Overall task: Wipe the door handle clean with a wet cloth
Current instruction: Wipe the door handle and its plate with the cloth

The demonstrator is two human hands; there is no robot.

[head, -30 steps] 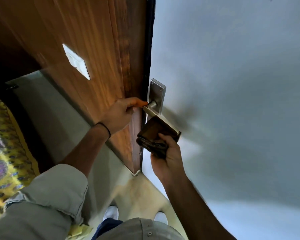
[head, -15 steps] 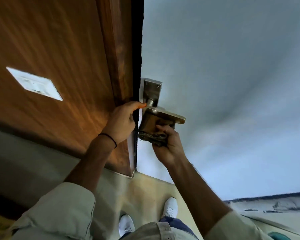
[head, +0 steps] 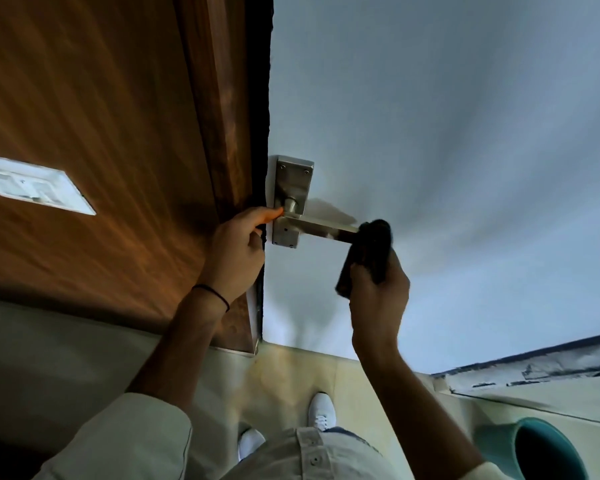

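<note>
A brushed-metal door handle (head: 321, 228) with a rectangular backplate (head: 293, 181) is fixed to the pale grey door (head: 447, 133). My right hand (head: 378, 299) holds a dark folded cloth (head: 369, 252) wrapped over the free end of the lever. My left hand (head: 238, 252) grips the edge of the door just left of the backplate, thumb tip touching the plate by the spindle. A thin black band circles my left wrist.
A brown wooden panel (head: 94, 133) with a white switch plate (head: 35, 185) fills the left side. A teal bucket (head: 548, 448) stands at the lower right on the beige floor. My white shoes (head: 321, 410) are close to the door's foot.
My right hand has slid the cloth from under the lever near the backplate out to the lever's far end. My left hand stays on the door edge. The view has swung right.
</note>
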